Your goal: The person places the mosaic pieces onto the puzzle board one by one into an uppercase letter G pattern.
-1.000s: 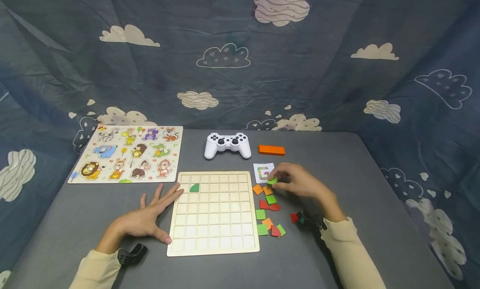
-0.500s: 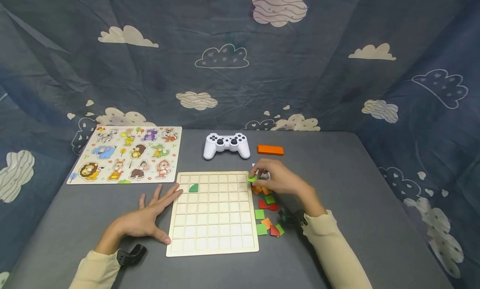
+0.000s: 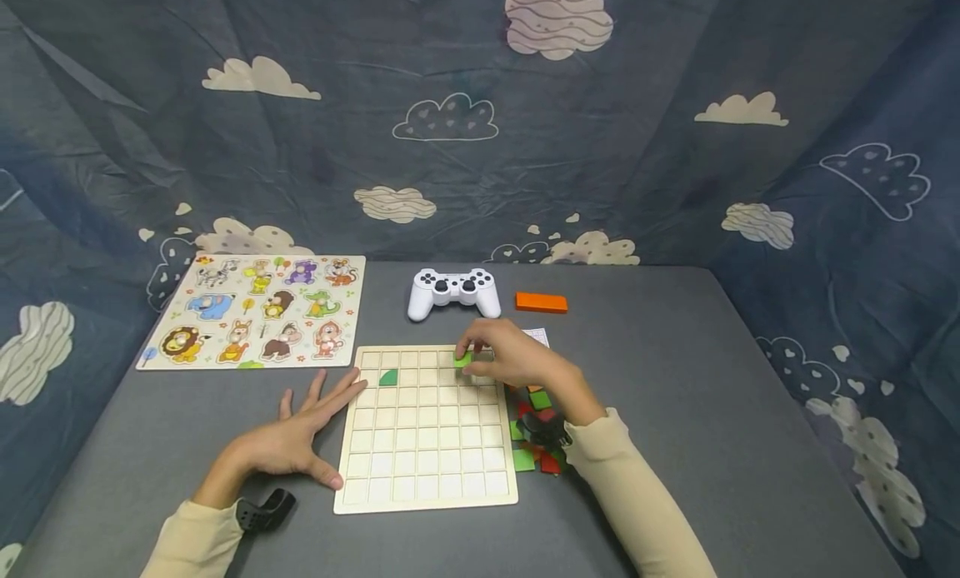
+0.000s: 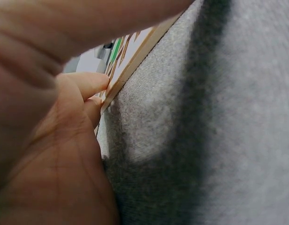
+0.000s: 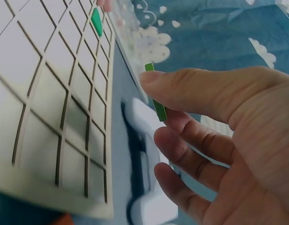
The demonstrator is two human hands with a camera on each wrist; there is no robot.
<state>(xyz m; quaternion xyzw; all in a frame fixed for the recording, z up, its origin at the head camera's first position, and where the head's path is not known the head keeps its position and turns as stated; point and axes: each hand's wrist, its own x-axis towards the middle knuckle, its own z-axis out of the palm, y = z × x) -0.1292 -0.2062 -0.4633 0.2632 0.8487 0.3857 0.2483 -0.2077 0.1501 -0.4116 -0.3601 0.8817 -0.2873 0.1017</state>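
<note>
My right hand [image 3: 510, 357] pinches a light green tile [image 5: 156, 93] between thumb and fingers, over the upper right part of the wooden grid board [image 3: 420, 465]. The right wrist view shows the tile edge-on, with the other fingers loosely bent below it. One dark green quarter-round tile [image 3: 388, 378] sits in a cell near the board's upper left. My left hand [image 3: 288, 445] lies with fingers spread at the board's left side, thumb and fingertips at its rim. In the left wrist view, the fingertips [image 4: 95, 83] touch the board's edge [image 4: 135, 58].
Right of the board lie several loose green [image 3: 523, 460], orange and red tiles, partly under the right forearm. A printed card [image 3: 537, 336] peeks out behind the right hand. Farther back are a white game controller [image 3: 454, 293], an orange block [image 3: 542, 302] and an animal puzzle board [image 3: 255, 311].
The right hand has carried the light green tile leftward from the loose tiles beside the card to above the board. The left hand has stayed at the board's left edge.
</note>
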